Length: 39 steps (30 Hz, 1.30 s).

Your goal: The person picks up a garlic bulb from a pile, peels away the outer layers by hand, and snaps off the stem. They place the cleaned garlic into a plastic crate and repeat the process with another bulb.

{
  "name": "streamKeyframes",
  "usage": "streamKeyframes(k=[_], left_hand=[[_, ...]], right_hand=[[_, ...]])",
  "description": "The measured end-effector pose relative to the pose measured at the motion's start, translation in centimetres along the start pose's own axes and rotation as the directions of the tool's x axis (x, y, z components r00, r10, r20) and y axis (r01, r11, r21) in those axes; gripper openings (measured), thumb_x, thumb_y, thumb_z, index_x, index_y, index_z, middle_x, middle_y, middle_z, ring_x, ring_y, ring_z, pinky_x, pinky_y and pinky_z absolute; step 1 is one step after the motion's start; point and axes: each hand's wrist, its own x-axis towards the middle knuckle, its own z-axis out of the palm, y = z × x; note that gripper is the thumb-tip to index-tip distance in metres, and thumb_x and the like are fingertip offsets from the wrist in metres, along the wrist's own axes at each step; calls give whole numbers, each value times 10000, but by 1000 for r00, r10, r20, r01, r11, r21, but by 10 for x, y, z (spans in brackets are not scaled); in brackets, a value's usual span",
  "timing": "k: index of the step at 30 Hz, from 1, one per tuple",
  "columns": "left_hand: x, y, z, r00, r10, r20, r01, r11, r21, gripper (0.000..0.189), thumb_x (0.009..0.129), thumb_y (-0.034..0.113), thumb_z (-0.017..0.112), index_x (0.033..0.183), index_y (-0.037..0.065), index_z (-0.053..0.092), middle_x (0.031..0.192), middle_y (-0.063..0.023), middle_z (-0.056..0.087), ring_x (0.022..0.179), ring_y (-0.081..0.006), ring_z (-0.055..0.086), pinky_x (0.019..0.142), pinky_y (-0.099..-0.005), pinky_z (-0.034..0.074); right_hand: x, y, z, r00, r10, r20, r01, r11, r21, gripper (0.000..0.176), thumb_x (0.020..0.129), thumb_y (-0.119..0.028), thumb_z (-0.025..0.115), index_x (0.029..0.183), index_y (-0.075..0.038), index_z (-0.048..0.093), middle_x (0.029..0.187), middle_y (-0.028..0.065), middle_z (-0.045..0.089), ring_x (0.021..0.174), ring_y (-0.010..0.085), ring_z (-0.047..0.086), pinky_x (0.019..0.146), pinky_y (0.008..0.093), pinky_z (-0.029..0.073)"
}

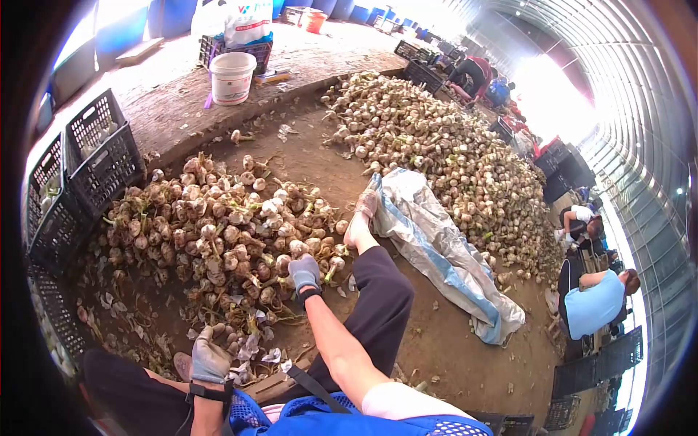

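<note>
A pile of garlic bulbs (218,232) with dried stems and roots lies on the ground in front of me. My right hand (305,274), in a grey glove, is at the near right edge of this pile. Its fingers look curled, and whatever is in them is hidden. Lower down, close to my shin, my left hand (211,357) wears a pale, soiled glove. Its fingers are bent inward over something I cannot make out. Loose garlic skins (251,345) lie beside it.
A larger garlic heap (451,160) lies beyond a crumpled white-and-blue sheet (443,247). Black crates (105,171) stand left; a white bucket (231,78) sits on the raised ledge. A person in light blue (592,305) and others work at the right and back.
</note>
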Motion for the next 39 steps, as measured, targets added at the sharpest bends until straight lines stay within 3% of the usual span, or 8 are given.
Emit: streamKeyframes(k=[3, 6, 10, 13, 16, 24, 29, 39], left_hand=[[18, -6, -7, 926, 309, 218, -356, 905, 232, 318, 870, 269, 506, 1102, 52, 526, 943, -75, 575, 818, -199, 561, 670, -338, 484], [1, -7, 25, 896, 388, 216, -437, 856, 275, 287, 878, 237, 508, 1141, 123, 520, 916, -33, 578, 795, -198, 577, 629, -332, 504], [-22, 0, 37, 845, 134, 517, -232, 964, 130, 348, 889, 207, 517, 1187, 37, 463, 1044, -90, 575, 921, -206, 587, 705, -342, 536], [-22, -1, 34, 832, 234, 503, -330, 938, 109, 332, 884, 185, 526, 1147, -10, 470, 1058, -123, 572, 915, -200, 585, 760, -329, 515], [-29, -1, 42, 817, 351, 458, -450, 885, 124, 291, 876, 141, 525, 1113, -25, 486, 1021, -115, 575, 881, -177, 585, 796, -295, 489], [-25, -4, 27, 799, 485, 354, -600, 626, 497, 344, 893, 192, 515, 1150, -36, 501, 1021, -46, 535, 862, -104, 523, 709, -207, 448], [-17, -6, 25, 602, 635, 483, -774, 319, 546, 373, 915, 251, 494, 1152, -37, 499, 1078, -52, 496, 913, -102, 509, 728, -202, 442], [-17, -1, 22, 678, 632, 376, -713, 438, 548, 255, 945, 247, 431, 1024, 12, 493, 855, 16, 455, 726, -36, 430, 636, -161, 382]], right_hand=[[-44, -19, -26, 936, -346, 66, 352, 923, -156, 288, 733, -241, 571, 941, -51, 630, 900, 200, 631, 856, 363, 598, 749, 408, 475], [-99, -25, -37, 643, -713, 280, 726, 684, 72, 218, 754, -148, 522, 929, -74, 629, 847, 156, 643, 765, 298, 619, 712, 364, 484], [-136, -24, -37, 487, -755, 440, 549, 656, 518, 188, 745, -84, 543, 911, -19, 601, 796, 120, 628, 710, 203, 597, 697, 287, 473], [-144, -19, -23, 600, -647, 470, -120, 508, 853, 216, 829, -144, 572, 995, -6, 585, 815, 7, 621, 683, 75, 559, 630, 207, 458], [-161, -20, -30, 546, -456, 703, -364, 627, 689, 236, 838, -174, 596, 1008, -10, 579, 819, 10, 619, 663, 83, 571, 599, 210, 470], [-175, -19, 3, 560, -547, 622, -252, 603, 757, 186, 840, -123, 601, 987, -10, 607, 856, -9, 617, 734, 54, 550, 645, 205, 454], [-176, -19, 12, 582, -601, 549, -185, 559, 808, 175, 846, -140, 597, 973, -21, 609, 822, -17, 607, 712, 47, 530, 621, 200, 443], [-183, -18, -8, 490, -504, 712, -442, 560, 701, 118, 844, -116, 571, 925, -36, 598, 787, 2, 613, 631, 84, 561, 548, 231, 468]])
